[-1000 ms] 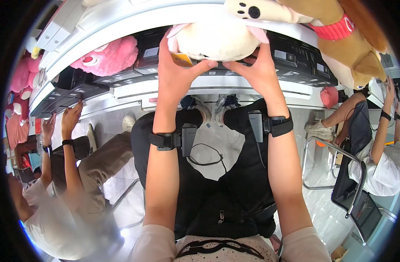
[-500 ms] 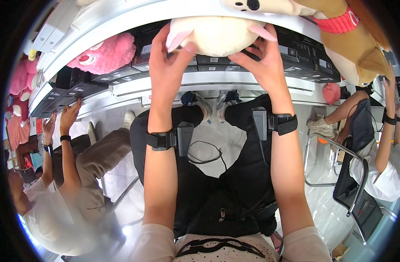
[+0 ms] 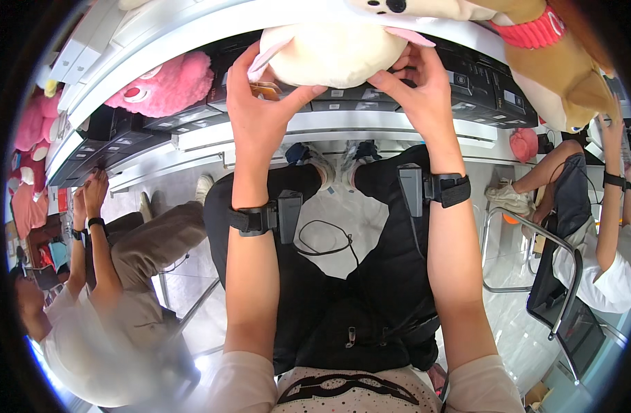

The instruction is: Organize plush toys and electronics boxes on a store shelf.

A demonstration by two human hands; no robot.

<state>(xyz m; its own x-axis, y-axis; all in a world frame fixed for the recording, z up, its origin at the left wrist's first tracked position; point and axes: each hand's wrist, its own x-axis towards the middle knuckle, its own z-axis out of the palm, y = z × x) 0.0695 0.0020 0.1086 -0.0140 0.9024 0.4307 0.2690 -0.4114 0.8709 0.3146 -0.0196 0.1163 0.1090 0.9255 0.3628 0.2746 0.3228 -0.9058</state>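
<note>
A cream plush toy (image 3: pixel 333 58) with pale pink ear-like flaps is held up at the table's near edge. My left hand (image 3: pixel 264 100) grips its left side, thumb against the lower front and the other fingers mostly hidden behind it. My right hand (image 3: pixel 415 82) is curled round the right side in the same way, beneath the right flap. A small orange-brown patch (image 3: pixel 266 89) shows between my left thumb and fingers; I cannot make out what it is. The toy's top merges with the bright tabletop.
Black boxes (image 3: pixel 484 86) line the space beneath the white table edge (image 3: pixel 253 19). A fluffy pink plush (image 3: pixel 171 86) lies to the left, a tan plush dog with a red collar (image 3: pixel 536 34) to the right. Co-workers sit on both sides, beside a metal-framed chair (image 3: pixel 570 261).
The plush toy has shifted slightly up and left, with its flaps turned. My left hand has moved a little left and lower, and the orange-brown patch now shows.
</note>
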